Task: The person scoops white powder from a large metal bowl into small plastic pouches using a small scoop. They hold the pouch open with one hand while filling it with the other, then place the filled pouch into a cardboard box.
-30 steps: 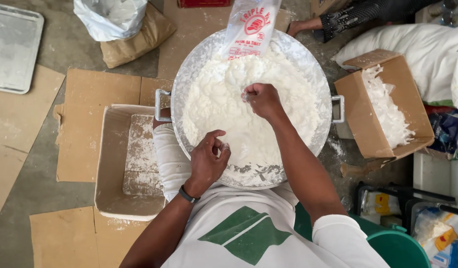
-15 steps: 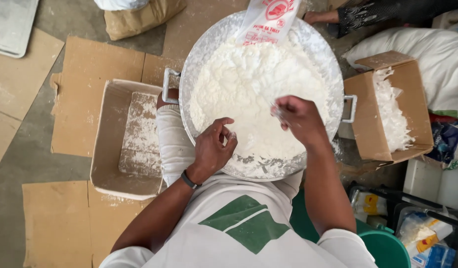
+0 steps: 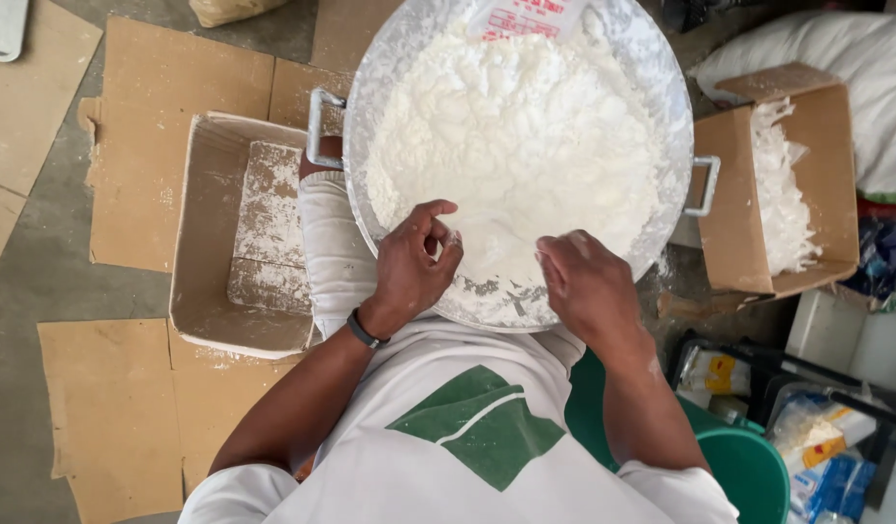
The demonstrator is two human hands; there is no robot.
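Pinching loosely with left hand [image 3: 411,264], fingers curled on nothing solid, right hand [image 3: 586,284] flat and open, both at near rim of metal basin [image 3: 370,87] heaped with white flakes [image 3: 516,136]. Right hand drawn back from mid-pile since a moment ago. Cardboard boxes either side.

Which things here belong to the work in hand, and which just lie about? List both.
In use: left hand; right hand; metal basin; white powder.

Lying about: dusty open box; box of white flakes; green bucket; flattened cardboard.
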